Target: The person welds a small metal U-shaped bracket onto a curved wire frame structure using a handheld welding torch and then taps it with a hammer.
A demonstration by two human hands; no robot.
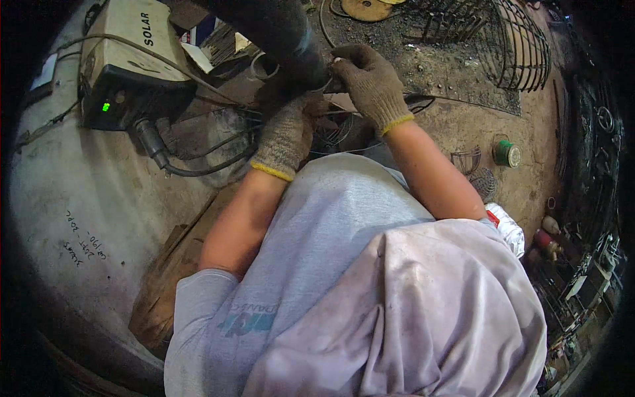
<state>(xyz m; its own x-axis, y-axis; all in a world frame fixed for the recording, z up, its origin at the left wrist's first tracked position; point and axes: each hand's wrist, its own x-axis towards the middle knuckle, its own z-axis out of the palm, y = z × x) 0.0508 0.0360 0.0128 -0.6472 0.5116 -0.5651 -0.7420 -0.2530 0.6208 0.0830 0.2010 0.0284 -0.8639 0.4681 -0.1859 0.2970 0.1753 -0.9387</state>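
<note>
a dark, grit-strewn sheet point(463, 76) occupies the upper right of the work area. a cream-and-black power unit point(129, 56) stands at the upper left. between them, a dark tube-like part point(274, 33) enters from the top edge; its long axis slopes down and to the right, and its near end terminates at the two gloved hands. a curved wire cage point(522, 46) is at the right side of the sheet.

the right hand point(374, 83) is positioned to the right of the near end, with fingers bent toward the thumb just beside it (contact cannot be confirmed from this angle); whether it grips anything cannot be told. the left hand point(288, 132) is directly below the same end; its fingers are lost in shadow, so its state cannot be told. neither hand is clearly nearer to the part. a cable plug point(153, 144) projects from the unit. a green cylindrical container point(505, 153) is well apart, to the right.
</note>
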